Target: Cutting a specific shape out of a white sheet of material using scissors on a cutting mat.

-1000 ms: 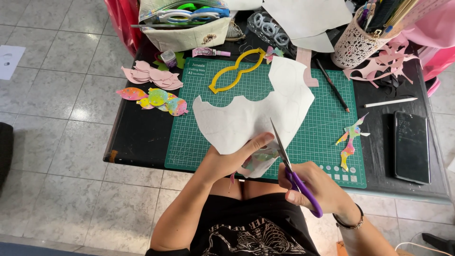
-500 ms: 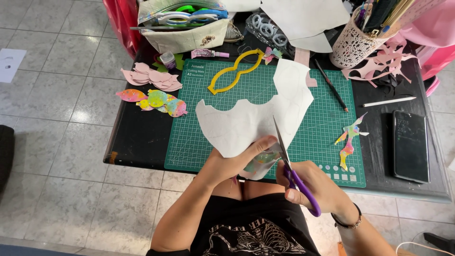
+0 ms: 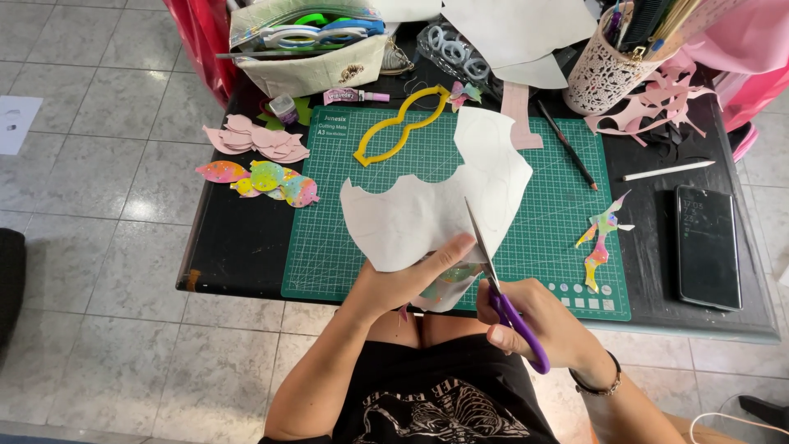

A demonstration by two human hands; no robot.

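White paper sheet lies over the green cutting mat, reaching from the mat's near edge toward its far side. My left hand pinches the sheet's near edge, thumb on top. My right hand sits just right of it, fingers curled tight through the purple scissors. The blades point away from me, up into the paper, a little open. A yellow template rests at the mat's far edge. Bright cut shapes lie left of the mat.
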